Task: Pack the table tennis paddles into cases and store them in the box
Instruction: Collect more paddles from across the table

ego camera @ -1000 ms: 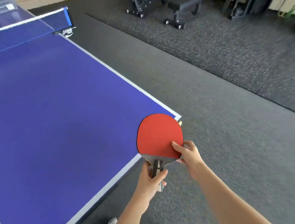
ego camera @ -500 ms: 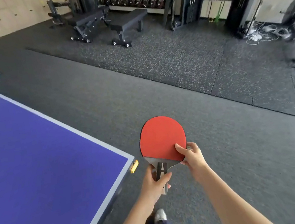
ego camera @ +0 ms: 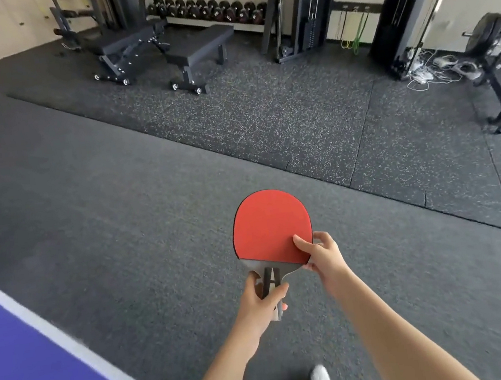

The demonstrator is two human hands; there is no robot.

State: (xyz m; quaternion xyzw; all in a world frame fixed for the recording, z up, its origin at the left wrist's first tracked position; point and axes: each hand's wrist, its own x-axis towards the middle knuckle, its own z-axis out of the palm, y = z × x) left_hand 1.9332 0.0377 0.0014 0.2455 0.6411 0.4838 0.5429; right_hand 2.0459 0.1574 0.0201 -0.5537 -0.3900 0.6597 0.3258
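Observation:
A table tennis paddle (ego camera: 268, 226) with a red rubber face and a grey handle is held in front of me above the dark floor. My left hand (ego camera: 263, 300) grips the handle from below. My right hand (ego camera: 321, 254) pinches the blade's lower right edge, thumb on the red face. No case and no box is in view.
The blue table tennis table (ego camera: 26, 366) with its white edge fills the lower left corner. Two black weight benches (ego camera: 159, 51) stand at the back, with a dumbbell rack (ego camera: 210, 5) behind them. A black rack (ego camera: 498, 64) and loose cables (ego camera: 432, 71) are at the right.
The view has swung right, away from the table, which now shows only at the lower left. Both hands keep the same hold on the paddle.

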